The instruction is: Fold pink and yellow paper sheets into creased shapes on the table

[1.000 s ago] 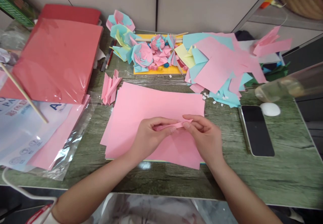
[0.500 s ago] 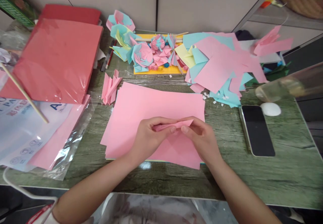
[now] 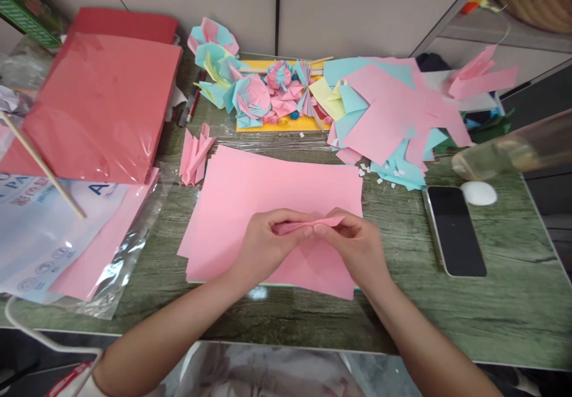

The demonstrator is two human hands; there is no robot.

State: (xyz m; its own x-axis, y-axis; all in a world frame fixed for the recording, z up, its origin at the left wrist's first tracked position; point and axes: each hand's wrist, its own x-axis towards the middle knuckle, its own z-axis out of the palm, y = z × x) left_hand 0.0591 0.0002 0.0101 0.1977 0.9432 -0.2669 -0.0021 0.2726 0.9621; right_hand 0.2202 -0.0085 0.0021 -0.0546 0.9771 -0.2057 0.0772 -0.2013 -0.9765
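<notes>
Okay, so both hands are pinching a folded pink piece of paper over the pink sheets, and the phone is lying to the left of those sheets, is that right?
Not quite: the head view shows the phone lying to the right of the pink sheets. The left hand and right hand do pinch the folded pink paper over them.

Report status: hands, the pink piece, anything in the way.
Left hand and right hand pinching folded pink paper. Piece narrow, over stacked pink sheets. Nothing seen blocking; phone clear, off right.
</notes>
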